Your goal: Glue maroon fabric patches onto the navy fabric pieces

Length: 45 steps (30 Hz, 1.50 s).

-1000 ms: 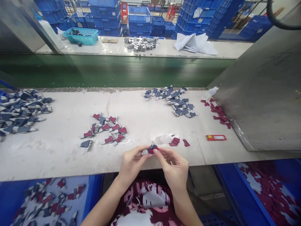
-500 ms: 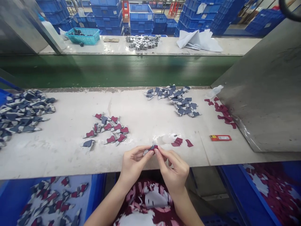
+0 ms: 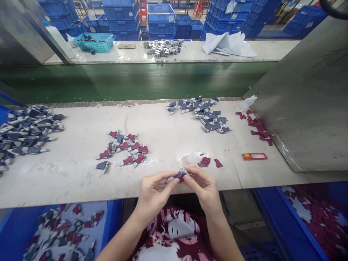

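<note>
Just above the table's front edge, my left hand [image 3: 157, 190] and my right hand [image 3: 202, 185] pinch one small grey-and-blue part with a dark red piece [image 3: 179, 176] on it. Fingers cover both of its ends. Close beyond the hands lie a small clear bottle [image 3: 193, 158] and a few loose dark red pieces [image 3: 205, 162]. To the left is a group of similar parts with red faces [image 3: 135, 146], and one blue-faced part [image 3: 102, 165] lies near it. Further back on the right, blue-and-grey parts [image 3: 214, 116] lie in a loose pile.
A large pile of blue-and-grey parts [image 3: 29, 127] covers the table's left end. At right are more red pieces [image 3: 258, 127], a red-yellow packet [image 3: 255, 156] and a metal panel [image 3: 310, 101]. Blue bins [image 3: 111, 221] stand below; a teal basket [image 3: 100, 45] sits on the far ledge.
The held part has been turned and lowered slightly, so more of its blue and red face shows. My right hand has shifted its grip, fingers now at the part's right end.
</note>
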Each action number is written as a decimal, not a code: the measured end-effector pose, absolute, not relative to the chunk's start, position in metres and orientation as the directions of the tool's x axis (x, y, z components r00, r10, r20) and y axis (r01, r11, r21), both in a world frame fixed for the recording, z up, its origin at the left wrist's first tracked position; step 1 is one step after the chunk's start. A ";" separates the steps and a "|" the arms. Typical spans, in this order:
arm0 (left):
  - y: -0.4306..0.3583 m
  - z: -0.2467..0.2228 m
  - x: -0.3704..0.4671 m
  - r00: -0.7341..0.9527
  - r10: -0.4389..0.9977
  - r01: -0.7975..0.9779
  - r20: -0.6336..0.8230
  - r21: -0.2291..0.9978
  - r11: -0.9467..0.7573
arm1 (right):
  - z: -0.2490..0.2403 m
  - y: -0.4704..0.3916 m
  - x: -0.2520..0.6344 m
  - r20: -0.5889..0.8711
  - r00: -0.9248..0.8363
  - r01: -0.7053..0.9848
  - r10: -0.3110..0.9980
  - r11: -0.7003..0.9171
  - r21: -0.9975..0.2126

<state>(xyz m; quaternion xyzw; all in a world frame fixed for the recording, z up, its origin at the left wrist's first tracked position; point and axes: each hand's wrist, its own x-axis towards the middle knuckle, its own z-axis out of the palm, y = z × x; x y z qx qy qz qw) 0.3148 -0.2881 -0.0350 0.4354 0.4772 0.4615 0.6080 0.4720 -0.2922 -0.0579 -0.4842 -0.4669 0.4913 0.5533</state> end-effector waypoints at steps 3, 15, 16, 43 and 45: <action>-0.288 -0.032 0.316 0.125 0.974 -0.160 -0.191 0.964 0.210 | -0.058 -0.293 0.471 0.068 0.109 -0.121 0.992 0.082 -0.989; -0.288 -0.024 0.323 0.021 0.996 -0.083 -0.088 0.993 0.089 | -0.059 -0.296 0.459 0.174 0.209 -0.022 0.962 0.183 -0.983; -0.289 -0.024 0.324 0.016 0.998 -0.054 -0.067 0.996 0.068 | -0.058 -0.296 0.457 0.164 0.229 -0.042 0.960 0.178 -0.983; -0.293 -0.042 0.322 -0.057 0.992 0.165 0.111 0.981 -0.100 | -0.069 -0.293 0.452 0.036 0.178 -0.116 0.983 0.058 -0.992; -0.294 -0.041 0.323 -0.033 0.982 0.217 0.187 0.960 -0.176 | -0.070 -0.294 0.450 0.047 0.233 -0.113 0.971 0.075 -0.991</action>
